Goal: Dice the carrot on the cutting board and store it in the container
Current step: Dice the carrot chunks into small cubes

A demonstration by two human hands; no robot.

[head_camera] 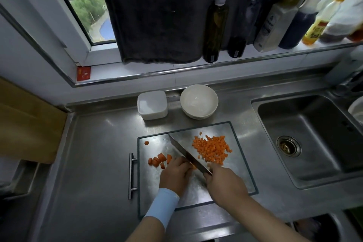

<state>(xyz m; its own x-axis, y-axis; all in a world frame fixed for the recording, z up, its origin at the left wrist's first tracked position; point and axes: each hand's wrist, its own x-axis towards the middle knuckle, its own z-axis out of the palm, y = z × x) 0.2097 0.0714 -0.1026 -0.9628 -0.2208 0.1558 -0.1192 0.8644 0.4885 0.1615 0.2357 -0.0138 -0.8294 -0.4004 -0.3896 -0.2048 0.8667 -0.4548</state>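
The counter (94, 163), the sink (314, 124) and the cutting board (151, 186) are made of brushed metal with a dull sheen. The board is edged in dark matt plastic. The knife (186, 155) is made of smooth steel. The container (152, 104) is moulded in frosted plastic, and the bowl (196, 116) is glazed glossy white. The dark cloth (157, 15) at the far side is woven rough and matt.

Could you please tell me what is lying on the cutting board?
A heap of diced carrot, larger carrot chunks, one stray slice and the knife, gripped by the right hand. The left hand covers the carrot piece being cut; only an orange sliver shows.
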